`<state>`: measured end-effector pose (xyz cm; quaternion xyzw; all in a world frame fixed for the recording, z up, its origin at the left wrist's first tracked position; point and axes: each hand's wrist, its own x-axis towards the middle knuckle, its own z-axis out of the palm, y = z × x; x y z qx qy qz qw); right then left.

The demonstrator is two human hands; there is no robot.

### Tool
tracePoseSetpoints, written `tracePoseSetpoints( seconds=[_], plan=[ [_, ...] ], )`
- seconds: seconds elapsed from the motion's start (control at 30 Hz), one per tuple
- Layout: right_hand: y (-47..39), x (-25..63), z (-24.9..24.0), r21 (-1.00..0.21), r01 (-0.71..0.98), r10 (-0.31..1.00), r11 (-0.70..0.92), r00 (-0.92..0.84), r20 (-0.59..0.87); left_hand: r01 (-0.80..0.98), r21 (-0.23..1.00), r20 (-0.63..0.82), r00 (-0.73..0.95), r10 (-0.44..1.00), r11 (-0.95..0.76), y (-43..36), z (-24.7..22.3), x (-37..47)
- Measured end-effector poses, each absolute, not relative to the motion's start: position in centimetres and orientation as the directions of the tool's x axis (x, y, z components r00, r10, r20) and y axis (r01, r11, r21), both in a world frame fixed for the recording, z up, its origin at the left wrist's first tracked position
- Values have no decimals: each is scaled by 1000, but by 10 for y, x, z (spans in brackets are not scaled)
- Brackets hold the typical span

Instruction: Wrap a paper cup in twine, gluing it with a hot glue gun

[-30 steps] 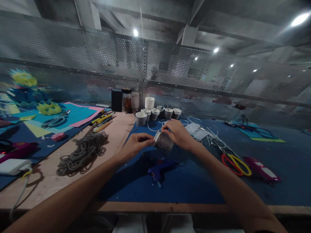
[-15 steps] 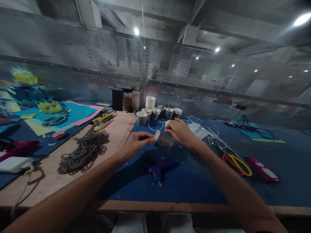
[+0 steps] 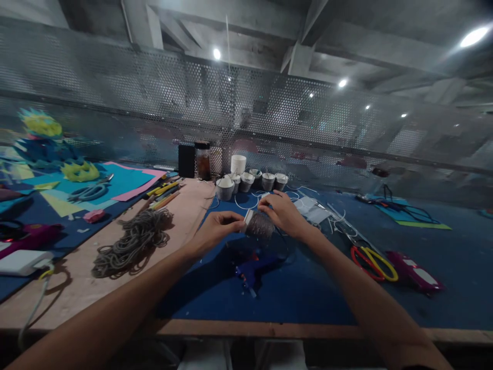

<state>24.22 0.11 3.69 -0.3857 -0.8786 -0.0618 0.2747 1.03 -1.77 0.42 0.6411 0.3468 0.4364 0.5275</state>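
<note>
A small white-rimmed cup [image 3: 260,226] with a grey cord-like wrapping lies on its side in the air, its rim facing left. My left hand [image 3: 219,226] pinches it at the white rim between thumb and fingers. Over the cup's upper right edge is my right hand [image 3: 280,206], its fingertips drawn together in a pinch; whatever they hold is too small to make out. Below the cup, a blue glue gun [image 3: 256,270] rests on the blue mat [image 3: 308,298].
Left of my hands lies a heap of grey cord [image 3: 133,244]. Several cord-wrapped cups [image 3: 225,188] stand at the back beside stacked white cups [image 3: 238,164] and a jar [image 3: 202,160]. Red-and-yellow-handled scissors [image 3: 373,263] and a purple tool [image 3: 415,272] lie to the right.
My right hand has shifted slightly left and down, closer to the cup's upper edge. The left hand keeps its hold on the rim, and the cup has barely moved.
</note>
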Motion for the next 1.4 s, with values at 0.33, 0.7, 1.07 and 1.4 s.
tracePoseSetpoints(
  seconds=[0.33,0.7,1.07,1.4],
  plan=[
    [-20,239,53,-206,653,614,729,-491,618,10,971,226,279,933,-238,-16,5,6],
    [-90,240,25,-186,664,688,725,-678,258,-175,968,198,77,977,-182,-2,-1,1],
    [-98,228,-2,-61,674,673,736,-719,176,-255,957,159,81,984,-134,1,-6,3],
    [-90,239,11,-786,410,883,463,-290,369,-101,974,215,107,971,-204,-6,-9,6]
  ],
)
